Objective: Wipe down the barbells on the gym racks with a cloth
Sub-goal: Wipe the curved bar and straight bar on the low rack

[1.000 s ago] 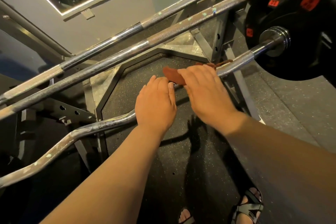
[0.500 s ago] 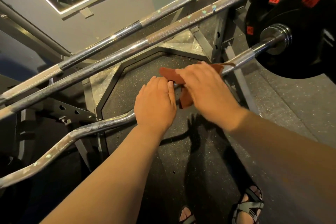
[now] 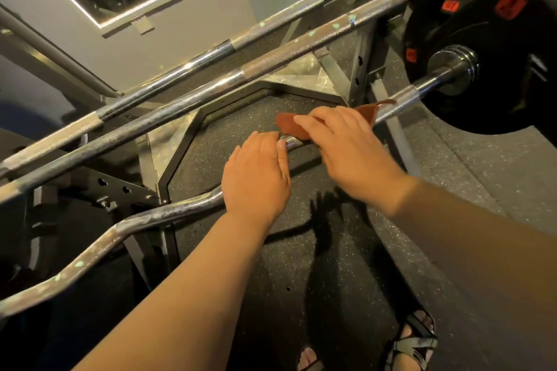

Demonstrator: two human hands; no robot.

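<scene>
Speckled rubber floor (image 3: 271, 265) beneath a gym rack: the left hand (image 3: 256, 178) grips the nearest bent bar (image 3: 168, 214), the right hand (image 3: 346, 147) clasps a red-brown cloth (image 3: 289, 125) around it, wiping seemingly mid-bar, two straight barbells (image 3: 271, 65) behind apparently remaining.

One head-worn wide-angle view, looking forward and steeply down along both forearms. Close in: left hand (image 3: 256, 178) and right hand (image 3: 346, 147) sit mid-frame on the curved bar (image 3: 168, 213), cloth (image 3: 289, 125) at the fingertips. Straight bars (image 3: 211, 90) lie beyond the fingers, floor (image 3: 301, 280) under the wrists.
</scene>
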